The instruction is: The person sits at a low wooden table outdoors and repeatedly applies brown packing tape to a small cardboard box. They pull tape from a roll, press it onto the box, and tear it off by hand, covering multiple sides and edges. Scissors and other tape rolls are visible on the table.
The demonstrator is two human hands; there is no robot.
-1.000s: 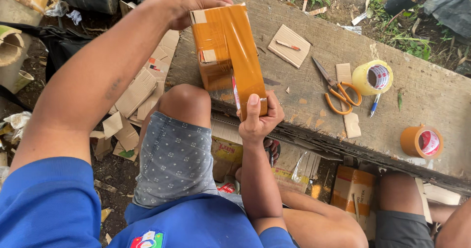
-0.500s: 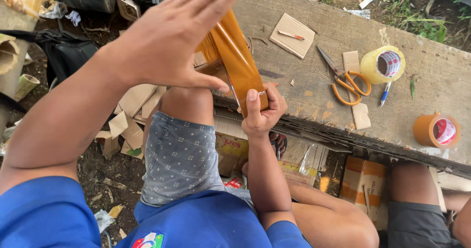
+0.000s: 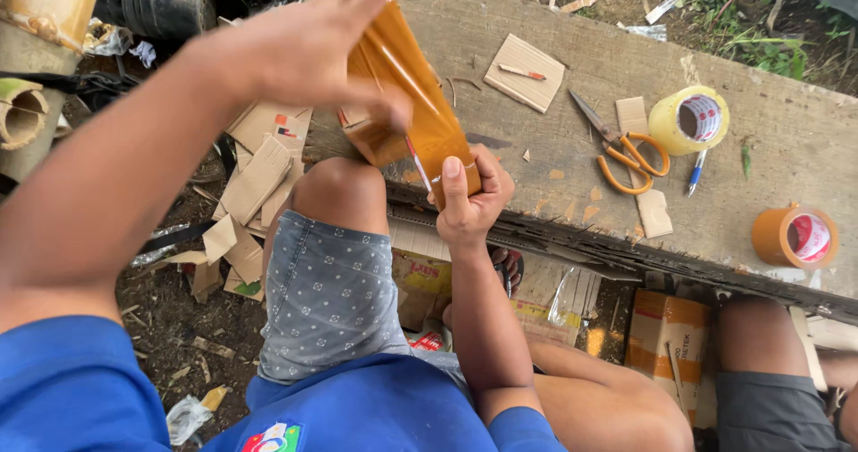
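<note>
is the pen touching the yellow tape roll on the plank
Cannot tell. In the head view the pen lies just below the yellow tape roll, its upper end meeting the roll's outline, so contact or a small gap both fit.

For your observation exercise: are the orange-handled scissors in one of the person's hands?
No: the scissors lie on the wooden board, while the left hand and right hand are on the taped cardboard piece.
</note>
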